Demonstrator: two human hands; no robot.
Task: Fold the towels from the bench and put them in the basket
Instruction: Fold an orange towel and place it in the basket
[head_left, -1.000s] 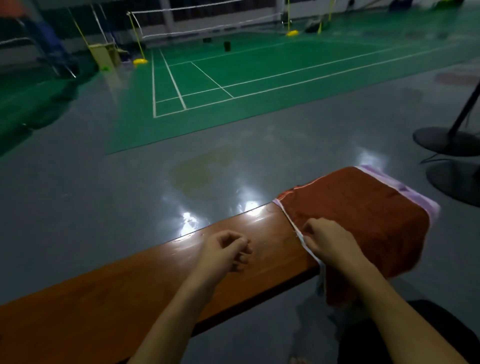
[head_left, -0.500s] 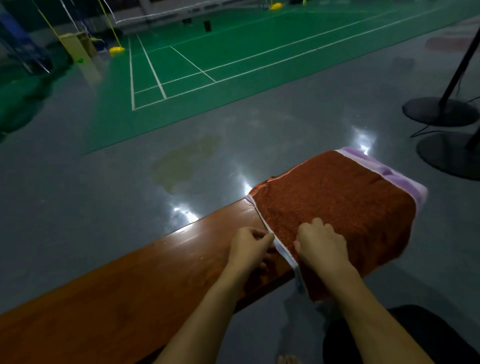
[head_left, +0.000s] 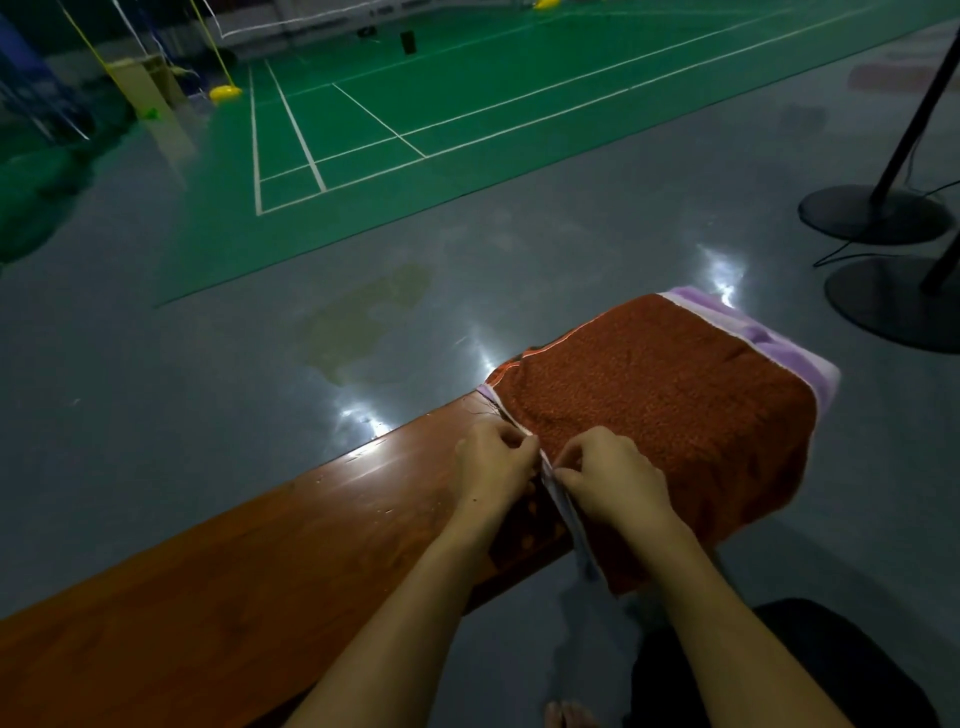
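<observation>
Both hands now meet at the near edge of the rust-red towel (head_left: 660, 410), which lies draped over the end of the wooden bench (head_left: 218, 587). A second ago the left hand (head_left: 491, 470) rested curled on bare wood; it has since moved across. Its fingers pinch the pale hem just left of the right hand (head_left: 613, 480), whose fingers pinch the same hem. A lilac towel (head_left: 769, 340) appears to lie beneath, though dim light obscures it. Judgement: lifting for the first fold is imminent. No basket in view.
</observation>
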